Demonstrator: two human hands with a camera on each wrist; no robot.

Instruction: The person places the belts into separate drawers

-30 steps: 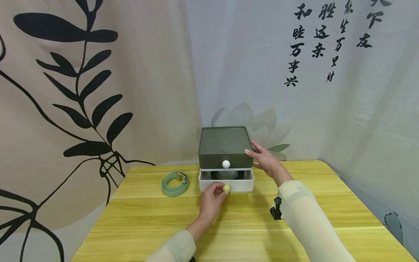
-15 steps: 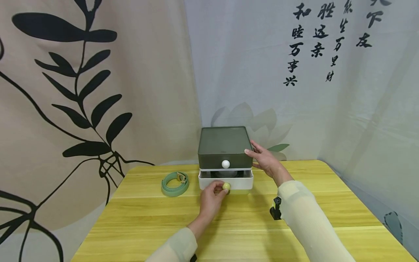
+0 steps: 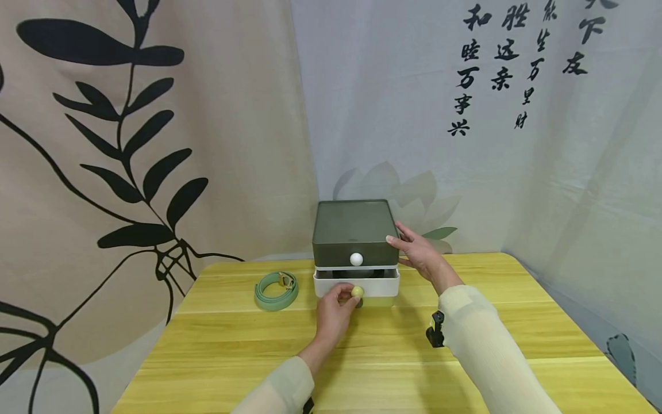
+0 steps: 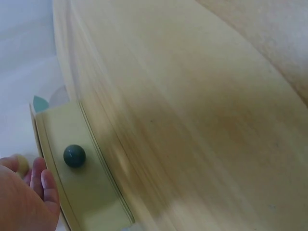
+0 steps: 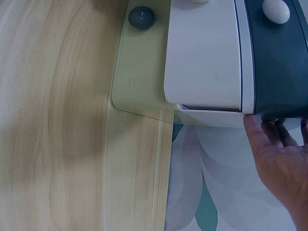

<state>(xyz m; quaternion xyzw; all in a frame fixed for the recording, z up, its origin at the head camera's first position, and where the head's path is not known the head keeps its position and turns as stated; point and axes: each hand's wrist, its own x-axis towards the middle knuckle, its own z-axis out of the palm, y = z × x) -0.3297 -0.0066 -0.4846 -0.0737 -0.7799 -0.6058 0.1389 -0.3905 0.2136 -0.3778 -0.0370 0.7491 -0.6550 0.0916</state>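
A small drawer unit (image 3: 357,224) stands at the back of the table, dark green at its top tier with a white knob (image 3: 356,259). Its middle white drawer (image 3: 383,286) is partly pulled out, and something dark lies inside, mostly hidden. My left hand (image 3: 333,315) pinches this drawer's yellow knob (image 3: 357,291) between thumb and fingers. Beneath it is a yellow-green bottom drawer (image 4: 94,192) with a dark round knob (image 4: 74,156). With fairly straight fingers, my right hand (image 3: 423,255) rests against the unit's right side, thumb near the top tier's front corner.
A coiled green belt (image 3: 265,299) with a gold-coloured buckle lies on the wooden table (image 3: 248,356), left of the unit. Behind the table hangs a printed cloth (image 3: 248,144) with leaves and writing.
The white drawer has slid back into the unit, with my left hand moving along on its knob. Less of the drawer's inside shows. My right hand has stayed against the side.
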